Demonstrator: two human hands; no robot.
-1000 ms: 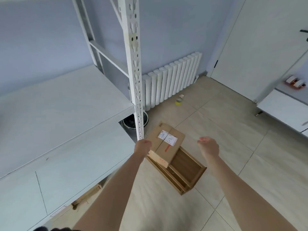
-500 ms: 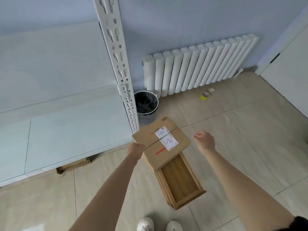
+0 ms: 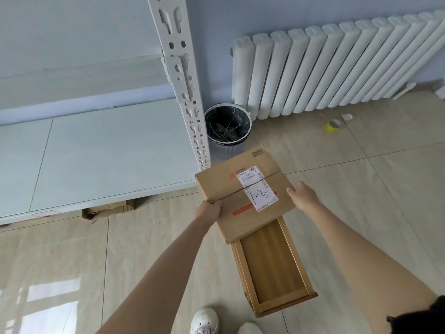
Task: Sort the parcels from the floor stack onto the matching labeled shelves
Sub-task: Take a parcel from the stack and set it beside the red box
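Fingers of my left hand (image 3: 209,209) curl on the left edge of the cardboard parcel (image 3: 245,192) atop the wooden crate (image 3: 274,268), right hand (image 3: 304,195) relaxed at its right edge; rigid, seemingly light, best lifted by opposite edges.

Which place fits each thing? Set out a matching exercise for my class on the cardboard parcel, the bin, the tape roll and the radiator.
Things:
1. cardboard parcel
2. bin
3. tape roll
4. radiator

Places:
A. against the blue wall
B. on the floor tiles in front of the radiator
C. beside the shelf post
D. on the wooden crate, between the left hand and right hand

Pairs: 1-D, 2-C, 3-B, 4-A
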